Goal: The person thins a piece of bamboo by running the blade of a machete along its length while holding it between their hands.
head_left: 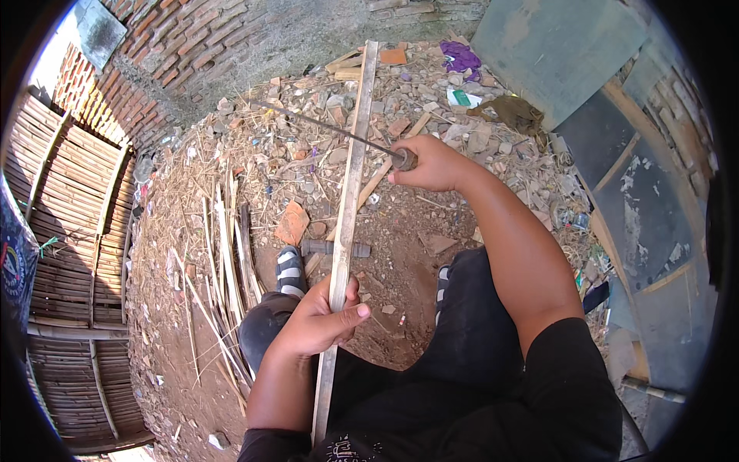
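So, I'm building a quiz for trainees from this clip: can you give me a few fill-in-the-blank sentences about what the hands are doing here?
1. The left hand grips a long pale ____ slat.
2. The right hand holds the handle of a long thin metal ____.
3. That tool lies ____ the slat.
4. A pile of thin bamboo strips lies on the ground to the person's ____.

Missing words: bamboo; blade; across; left
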Demonstrator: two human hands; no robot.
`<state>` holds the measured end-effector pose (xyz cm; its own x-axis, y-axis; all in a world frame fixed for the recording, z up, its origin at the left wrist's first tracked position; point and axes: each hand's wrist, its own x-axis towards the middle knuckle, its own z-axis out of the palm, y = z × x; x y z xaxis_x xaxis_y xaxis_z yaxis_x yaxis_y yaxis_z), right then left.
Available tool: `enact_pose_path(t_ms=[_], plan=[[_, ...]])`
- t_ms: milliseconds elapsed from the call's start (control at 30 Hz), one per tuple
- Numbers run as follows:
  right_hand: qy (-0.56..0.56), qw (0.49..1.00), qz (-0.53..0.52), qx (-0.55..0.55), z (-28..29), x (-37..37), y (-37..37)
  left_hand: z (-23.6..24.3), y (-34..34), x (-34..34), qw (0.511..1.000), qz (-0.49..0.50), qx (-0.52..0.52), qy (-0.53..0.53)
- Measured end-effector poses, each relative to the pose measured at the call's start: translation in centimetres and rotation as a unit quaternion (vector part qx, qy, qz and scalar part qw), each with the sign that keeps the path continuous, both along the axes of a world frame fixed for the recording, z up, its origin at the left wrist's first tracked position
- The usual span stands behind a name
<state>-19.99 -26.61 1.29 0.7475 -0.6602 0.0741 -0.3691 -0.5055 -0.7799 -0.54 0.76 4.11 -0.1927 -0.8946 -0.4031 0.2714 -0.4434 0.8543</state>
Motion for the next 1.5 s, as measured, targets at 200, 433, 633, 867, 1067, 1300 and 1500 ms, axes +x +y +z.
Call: enact_pose_path(t_ms=[200,433,633,867,1067,1300,1500], plan=[[0.128,0.976,0.122,-0.124,3.0,0.5,3.5,-0.4,0.1,-1.0,0.972,0.028,-0.058,-0.226],[0.109,0.99,0.03,-0.081,-0.3,-0.5,1.0,-0.9,-0.1,-1.0,0.905,0.037,-0.1,-0.412],[0.153,0.981,0.113,-0.047,2.9,0.7,2.5,0.9,0.0,-1.7,0.836,0.026,-0.102,-0.539],[0.09,0.993,0.034,-0.065,-0.5,-0.2,1.3,0.8,-0.3,-1.8,0.824,0.035,-0.123,-0.551],[0.178,0.976,0.111,-0.054,2.7,0.4,3.0,0.4,-0.1,-2.1,0.825,0.012,-0.111,-0.554],[0.163,0.985,-0.028,-0.054,0.7,-1.0,0.6,-0.2,-0.5,-2.0,0.822,-0.001,-0.112,-0.558],[0.177,0.969,0.165,-0.057,1.9,0.2,3.0,-0.7,-0.3,-2.2,0.823,-0.008,-0.111,-0.557]])
